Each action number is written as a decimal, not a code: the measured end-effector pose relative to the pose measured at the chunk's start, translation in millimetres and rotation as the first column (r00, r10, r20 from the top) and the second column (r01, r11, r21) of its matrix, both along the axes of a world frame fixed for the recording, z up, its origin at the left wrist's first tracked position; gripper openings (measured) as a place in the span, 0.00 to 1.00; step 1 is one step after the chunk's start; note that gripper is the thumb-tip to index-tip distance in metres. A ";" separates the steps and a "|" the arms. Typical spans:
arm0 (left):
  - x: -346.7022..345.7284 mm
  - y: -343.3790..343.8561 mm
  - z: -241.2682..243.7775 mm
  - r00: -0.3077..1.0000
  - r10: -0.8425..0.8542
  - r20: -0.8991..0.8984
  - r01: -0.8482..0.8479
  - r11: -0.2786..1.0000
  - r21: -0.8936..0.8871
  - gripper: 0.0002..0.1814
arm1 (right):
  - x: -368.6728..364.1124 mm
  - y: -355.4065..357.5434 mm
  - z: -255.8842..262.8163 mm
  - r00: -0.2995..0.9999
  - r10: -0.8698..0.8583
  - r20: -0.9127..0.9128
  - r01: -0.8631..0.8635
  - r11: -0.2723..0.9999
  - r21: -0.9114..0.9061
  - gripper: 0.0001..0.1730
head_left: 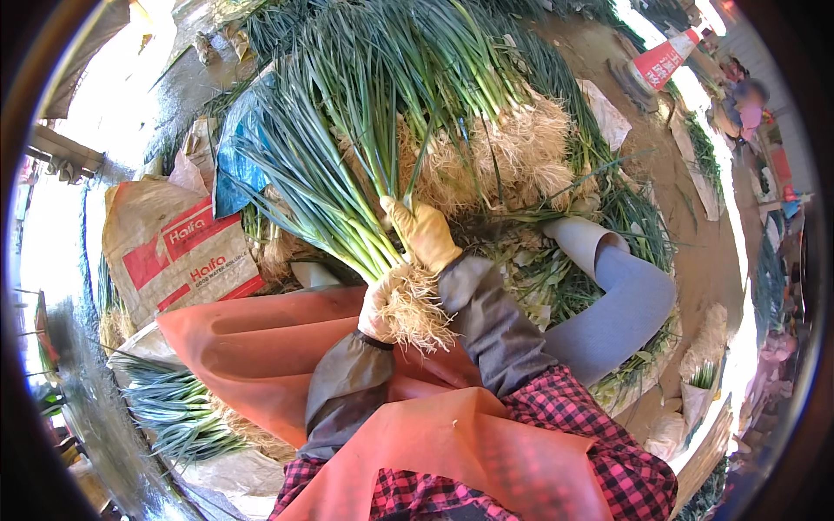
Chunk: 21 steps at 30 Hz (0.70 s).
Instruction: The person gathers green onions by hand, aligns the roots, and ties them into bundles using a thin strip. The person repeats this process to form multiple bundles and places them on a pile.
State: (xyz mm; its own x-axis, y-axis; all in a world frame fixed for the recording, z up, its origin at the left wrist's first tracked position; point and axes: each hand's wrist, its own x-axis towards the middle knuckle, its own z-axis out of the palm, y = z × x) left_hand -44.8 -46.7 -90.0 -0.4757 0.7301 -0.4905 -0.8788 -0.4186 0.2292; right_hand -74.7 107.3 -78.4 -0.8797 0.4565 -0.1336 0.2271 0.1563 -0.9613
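My left hand, in a pale glove, is wrapped around the root end of a bunch of green onions. Stringy cream roots spill out to the right of it, above my lap. My right hand, in a yellowish glove, is closed beside the white stems. A green stalk comes up between its thumb and fingers; the lower part of that stalk is hidden. Just beyond both hands lies a big heap of green onions, leaves pointing away and roots towards me.
An orange apron covers my lap. Left are a printed sack, a blue sheet and more green onions. Loose leaves lie by my right boot. A traffic cone and a person are farther right.
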 end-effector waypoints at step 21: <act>6.7 2.5 18.4 0.999 -0.027 0.024 0.020 0.970 0.243 0.17 | -18.5 -3.1 13.3 0.997 -0.046 0.054 0.068 0.837 -0.544 0.34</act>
State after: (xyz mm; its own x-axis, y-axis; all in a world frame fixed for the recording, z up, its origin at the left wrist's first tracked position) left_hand -38.1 -44.1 -71.6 -0.4456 0.8400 -0.3096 -0.8937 -0.4376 0.0990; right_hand -93.1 104.2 -65.1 -0.8435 0.3495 -0.4079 0.2570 -0.4044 -0.8777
